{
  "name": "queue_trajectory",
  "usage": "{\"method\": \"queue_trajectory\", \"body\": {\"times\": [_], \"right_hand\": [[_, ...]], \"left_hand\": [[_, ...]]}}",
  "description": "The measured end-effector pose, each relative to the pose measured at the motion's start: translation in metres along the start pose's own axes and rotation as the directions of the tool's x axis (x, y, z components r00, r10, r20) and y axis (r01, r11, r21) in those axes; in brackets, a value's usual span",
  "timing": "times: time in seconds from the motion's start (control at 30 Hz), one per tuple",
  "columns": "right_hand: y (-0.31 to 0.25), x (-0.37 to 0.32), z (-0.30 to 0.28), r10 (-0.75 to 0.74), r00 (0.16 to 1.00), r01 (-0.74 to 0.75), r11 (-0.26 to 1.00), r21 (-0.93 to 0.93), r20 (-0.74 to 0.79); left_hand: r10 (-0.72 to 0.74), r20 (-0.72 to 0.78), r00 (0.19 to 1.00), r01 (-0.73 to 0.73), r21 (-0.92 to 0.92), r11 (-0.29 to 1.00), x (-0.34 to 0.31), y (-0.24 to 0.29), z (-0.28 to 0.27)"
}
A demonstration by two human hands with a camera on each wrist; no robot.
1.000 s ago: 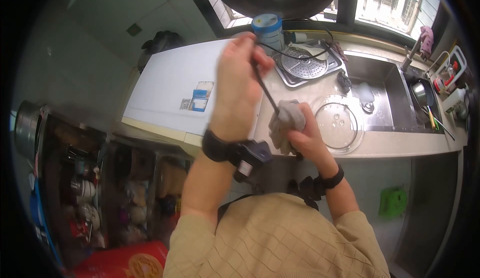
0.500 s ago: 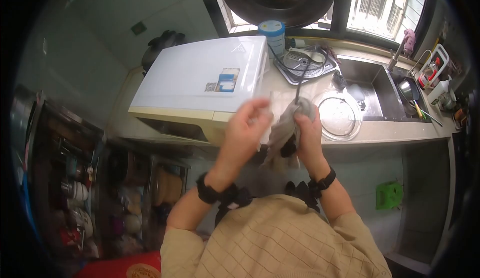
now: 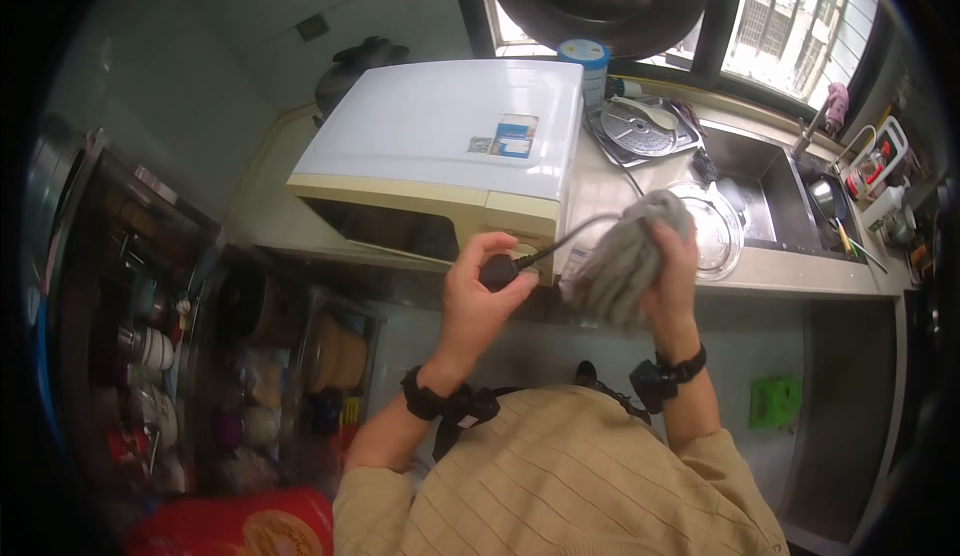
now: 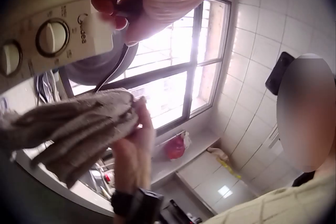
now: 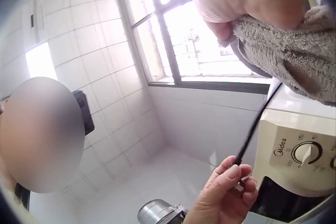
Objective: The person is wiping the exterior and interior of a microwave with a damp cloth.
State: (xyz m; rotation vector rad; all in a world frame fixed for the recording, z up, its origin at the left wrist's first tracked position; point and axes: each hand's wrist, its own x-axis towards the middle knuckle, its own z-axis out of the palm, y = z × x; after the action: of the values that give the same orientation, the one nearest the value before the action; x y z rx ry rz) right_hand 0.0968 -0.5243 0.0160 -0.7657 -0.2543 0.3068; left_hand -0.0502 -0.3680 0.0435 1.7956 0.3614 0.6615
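Left hand [image 3: 478,296]: thumb and fingers pinch the black plug [image 3: 500,273] of a power cord, held in front of the microwave's [image 3: 420,106] lower right corner in the head view. Right hand [image 3: 675,271]: thumb and fingers grip a bunched grey cloth [image 3: 635,266], whose loose folds hang down toward the body. The dark cord [image 3: 560,241] arcs from the plug to the upper edge of the cloth; a further length leaves that edge and runs back along the microwave's side. Whether the cloth encircles the cord fully cannot be told. Plug and cloth are apart, both raised at the front of the counter [image 3: 790,273]. In the left wrist view, the microwave's control panel [image 4: 58,40] shows two round knobs and the name Midea. Behind the right hand, a clear glass plate [image 3: 715,246] lies on the counter, just beside the sink [image 3: 760,181]. Farther back, a perforated metal disc [image 3: 640,134] rests on a tray, near a blue-lidded canister [image 3: 590,71]. A large dark wok [image 3: 600,6] stands before the window.
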Motion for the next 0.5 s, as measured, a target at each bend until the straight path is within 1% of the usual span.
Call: {"method": "queue_trajectory", "body": {"times": [0.03,0.07,0.13,0.17,0.2,0.23,0.27,0.33,0.37,0.4,0.43,0.47,0.5], "right_hand": [[-0.006,-0.006,0.001,-0.025,0.999,0.027,0.998,-0.054,0.033],[-0.011,-0.012,0.007,-0.016,0.999,0.018,0.998,-0.056,0.040],[-0.019,-0.027,0.022,-0.103,0.971,0.117,0.992,-0.052,0.217],[-0.020,-0.036,0.031,-0.048,0.954,0.086,0.989,-0.118,0.296],[-0.016,-0.040,0.028,0.032,0.936,0.088,0.943,-0.320,0.351],[-0.010,-0.042,0.044,-0.054,0.863,0.274,0.885,-0.376,0.502],[0.007,-0.036,0.047,-0.207,0.648,0.666,0.620,-0.414,0.733],[0.028,-0.033,0.057,-0.256,0.507,0.822,0.430,-0.373,0.823],[0.034,-0.029,0.050,-0.253,0.506,0.822,0.430,-0.373,0.825],[0.037,-0.024,0.040,-0.155,0.643,0.685,0.555,-0.472,0.750],[0.040,-0.021,0.035,-0.041,0.752,0.518,0.654,-0.551,0.658],[0.044,-0.021,0.032,-0.043,0.750,0.521,0.655,-0.548,0.660],[0.043,-0.023,0.034,-0.068,0.754,0.532,0.647,-0.546,0.653]], "left_hand": [[0.052,-0.017,0.999,-0.051,0.046,0.998,0.000,0.000,-0.004],[0.047,-0.027,0.999,-0.046,0.047,0.998,-0.001,0.002,-0.007],[0.069,0.056,0.996,-0.075,0.125,0.989,-0.002,0.009,-0.008],[0.067,0.058,0.996,-0.073,0.124,0.990,-0.002,0.009,-0.007],[0.034,0.073,0.997,-0.038,0.050,0.998,-0.002,0.010,-0.004],[0.005,0.092,0.996,-0.003,-0.024,1.000,-0.001,0.011,-0.002],[0.009,0.098,0.995,-0.007,-0.025,1.000,-0.001,0.013,0.000],[0.179,0.061,0.982,-0.187,0.142,0.972,-0.001,0.018,0.001],[0.079,0.079,0.994,-0.081,0.026,0.996,0.001,0.009,-0.001],[0.077,0.076,0.994,-0.079,0.025,0.997,-0.001,0.008,-0.005],[0.050,0.098,0.994,-0.051,0.008,0.999,-0.003,0.009,-0.009],[0.026,0.120,0.992,-0.025,-0.009,1.000,-0.004,0.010,-0.012],[0.073,0.117,0.990,-0.073,-0.011,0.997,-0.005,0.014,-0.013]]}}
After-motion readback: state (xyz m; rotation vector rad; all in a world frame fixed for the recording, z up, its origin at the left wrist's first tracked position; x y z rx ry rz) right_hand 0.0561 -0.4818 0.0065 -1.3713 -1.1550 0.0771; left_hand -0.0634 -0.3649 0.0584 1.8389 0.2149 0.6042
